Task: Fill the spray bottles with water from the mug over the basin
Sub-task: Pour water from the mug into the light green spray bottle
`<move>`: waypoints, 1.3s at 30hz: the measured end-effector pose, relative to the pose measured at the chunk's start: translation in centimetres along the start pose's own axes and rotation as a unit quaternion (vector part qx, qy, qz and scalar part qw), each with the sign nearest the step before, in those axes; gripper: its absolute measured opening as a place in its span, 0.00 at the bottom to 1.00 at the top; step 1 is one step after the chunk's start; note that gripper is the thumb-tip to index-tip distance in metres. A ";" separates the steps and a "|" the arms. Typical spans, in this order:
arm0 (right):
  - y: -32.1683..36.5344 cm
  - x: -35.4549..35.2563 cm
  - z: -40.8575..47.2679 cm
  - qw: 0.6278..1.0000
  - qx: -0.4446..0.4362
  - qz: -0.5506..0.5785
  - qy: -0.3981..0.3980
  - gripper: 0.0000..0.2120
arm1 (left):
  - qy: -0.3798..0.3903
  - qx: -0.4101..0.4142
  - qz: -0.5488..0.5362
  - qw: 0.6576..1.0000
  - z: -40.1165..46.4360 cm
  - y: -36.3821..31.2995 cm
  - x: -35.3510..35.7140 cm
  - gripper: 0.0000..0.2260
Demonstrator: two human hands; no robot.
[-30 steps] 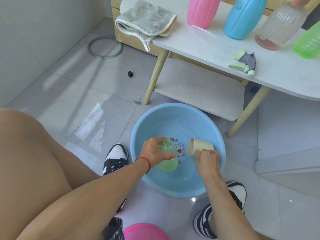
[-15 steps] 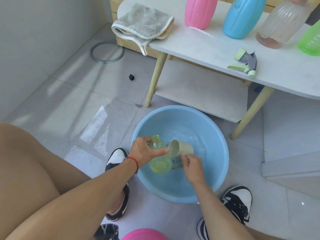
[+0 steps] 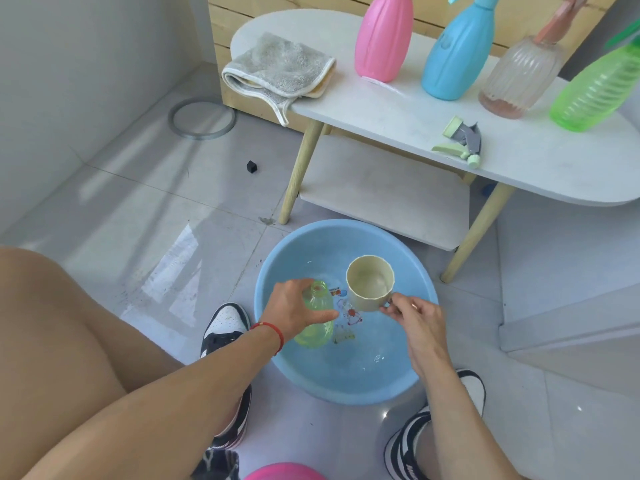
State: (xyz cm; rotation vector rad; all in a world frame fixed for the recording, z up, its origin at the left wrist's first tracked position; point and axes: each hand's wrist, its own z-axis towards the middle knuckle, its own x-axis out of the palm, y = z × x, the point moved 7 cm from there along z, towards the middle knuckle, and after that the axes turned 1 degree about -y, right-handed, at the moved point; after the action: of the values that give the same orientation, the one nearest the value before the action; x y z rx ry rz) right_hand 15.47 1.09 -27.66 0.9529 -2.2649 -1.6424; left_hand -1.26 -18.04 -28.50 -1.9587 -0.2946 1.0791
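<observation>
A blue basin (image 3: 408, 382) holding water sits on the floor between my feet. My left hand (image 3: 294, 310) grips a small light-green bottle (image 3: 317, 327) with no cap, upright over the basin. My right hand (image 3: 415, 318) pinches the handle of a cream mug (image 3: 370, 287), held upright just right of the bottle's mouth. On the white table stand a pink bottle (image 3: 382, 39), a blue spray bottle (image 3: 457, 53), a clear ribbed bottle (image 3: 519, 74) and a green bottle (image 3: 595, 88). A loose green-grey spray head (image 3: 462, 142) lies on the table.
A folded grey cloth (image 3: 277, 71) hangs over the table's left end. The table has wooden legs and a lower shelf (image 3: 381, 188) just behind the basin. A grey ring (image 3: 202, 119) and a small black cube (image 3: 251, 166) lie on the tiles. A pink round object (image 3: 284, 472) shows at the bottom edge.
The mug was tipped sideways toward the bottle's mouth; it now stands upright and a little higher, to the right of the bottle. The left hand keeps the bottle over the basin.
</observation>
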 end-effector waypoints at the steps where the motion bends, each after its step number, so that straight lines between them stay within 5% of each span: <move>1: 1.1 -0.4 -0.5 1.000 -0.017 -0.018 -0.015 0.16 | 0.001 0.009 0.009 1.000 -0.1 -0.2 0.2 0.20; 17: 8.3 -0.4 -5.6 0.925 -0.227 -0.291 -0.094 0.20 | 0.015 0.057 0.089 0.994 -0.2 -1.9 2.0 0.25; 39: 9.6 0.6 -7.2 0.852 -0.372 -0.352 -0.112 0.23 | 0.050 0.077 0.142 0.986 -0.6 -2.1 2.6 0.20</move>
State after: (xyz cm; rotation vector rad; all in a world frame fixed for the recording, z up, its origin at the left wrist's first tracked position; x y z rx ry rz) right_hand 14.87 -3.16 -16.49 1.4780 -1.1332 -2.7312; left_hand 1.16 -15.70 -28.23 -1.9454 0.1242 1.1424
